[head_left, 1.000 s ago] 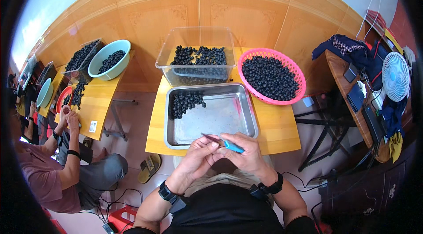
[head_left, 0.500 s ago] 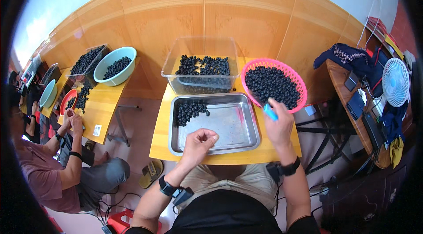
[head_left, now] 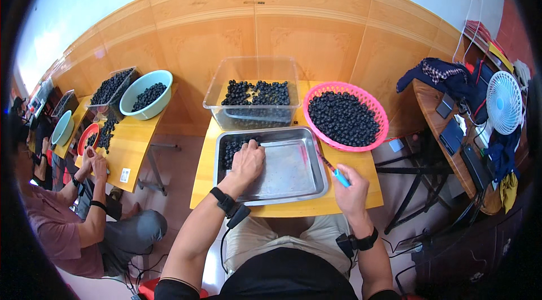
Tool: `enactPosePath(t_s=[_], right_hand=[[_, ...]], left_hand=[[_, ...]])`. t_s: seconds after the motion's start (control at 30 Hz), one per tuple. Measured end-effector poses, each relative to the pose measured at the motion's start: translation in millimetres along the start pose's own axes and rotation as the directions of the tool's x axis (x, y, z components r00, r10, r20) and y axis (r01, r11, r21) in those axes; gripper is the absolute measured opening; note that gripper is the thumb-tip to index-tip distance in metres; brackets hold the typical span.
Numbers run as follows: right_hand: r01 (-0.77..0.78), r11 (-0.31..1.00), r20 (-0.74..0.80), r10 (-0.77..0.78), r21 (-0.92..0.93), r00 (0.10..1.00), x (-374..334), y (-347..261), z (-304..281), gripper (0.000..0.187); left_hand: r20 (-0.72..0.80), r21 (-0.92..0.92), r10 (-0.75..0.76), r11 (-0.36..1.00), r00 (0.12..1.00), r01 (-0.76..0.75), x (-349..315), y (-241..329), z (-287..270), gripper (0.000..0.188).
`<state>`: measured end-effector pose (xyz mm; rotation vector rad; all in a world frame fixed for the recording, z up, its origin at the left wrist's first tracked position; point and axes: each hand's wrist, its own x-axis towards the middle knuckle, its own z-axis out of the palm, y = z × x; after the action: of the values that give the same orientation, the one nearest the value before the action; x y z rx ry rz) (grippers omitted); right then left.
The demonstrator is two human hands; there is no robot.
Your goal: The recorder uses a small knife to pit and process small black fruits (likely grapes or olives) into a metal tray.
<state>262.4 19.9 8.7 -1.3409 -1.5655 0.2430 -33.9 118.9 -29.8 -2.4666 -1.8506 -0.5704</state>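
In the metal tray point(head_left: 293, 191), dark round fruits point(head_left: 230, 153) are heaped at the far left corner. My left hand point(head_left: 248, 161) is among them, fingers bent down and close together; its fingertips and anything in them are hidden. My right hand point(head_left: 353, 191) is closed round the light-blue handle of a slim tool point(head_left: 342, 178), just right of the tray. The tool's thin dark shaft points away and to the left, over the tray's right rim. A pink basket point(head_left: 384, 121) full of the same fruits stands beyond my right hand.
Behind the tray stands a clear plastic bin point(head_left: 251, 117) holding more fruits. At the left, a co-worker point(head_left: 62, 226) sits by another table point(head_left: 135, 147) with a pale green basin point(head_left: 165, 96). A side table with a fan point(head_left: 504, 102) is at the right.
My left hand has moved from over the tray's near part forward into the fruits. My right hand has drawn back from the basket toward me, still holding the tool.
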Motion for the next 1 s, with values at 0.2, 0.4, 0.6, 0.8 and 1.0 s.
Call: enactPosePath(t_s=[0.2,0.4,0.6,0.8,1.0], right_hand=[[0.075,0.994,-0.018,-0.073,0.084,0.997,-21.8,1.8,-7.0,0.024],[-0.031,0.989,0.055,0.023,0.147,0.998,-26.7,-5.8,-4.4,0.021],[-0.014,0.967,0.075,-0.006,0.253,0.997,-32.2,-0.3,11.8,0.018],[-0.134,0.942,0.203,0.073,0.309,0.977,-35.0,-7.0,23.9,0.017],[-0.095,0.940,0.248,0.011,0.329,0.969,-36.4,-22.8,35.3,0.018]], left_hand=[[0.002,-0.020,0.023,1.000,1.000,-0.023,1.7,-7.5,6.5,0.015],[0.026,-0.112,0.032,0.993,0.999,-0.029,-14.4,-0.5,-0.5,0.018],[0.157,-0.580,-0.055,0.803,0.986,0.138,-31.2,25.0,-28.5,0.010],[0.352,-0.935,-0.195,-0.116,0.915,0.335,-54.9,32.8,-34.0,0.005],[0.437,-0.792,-0.134,-0.526,0.889,0.310,-76.4,41.3,-36.0,0.012]])
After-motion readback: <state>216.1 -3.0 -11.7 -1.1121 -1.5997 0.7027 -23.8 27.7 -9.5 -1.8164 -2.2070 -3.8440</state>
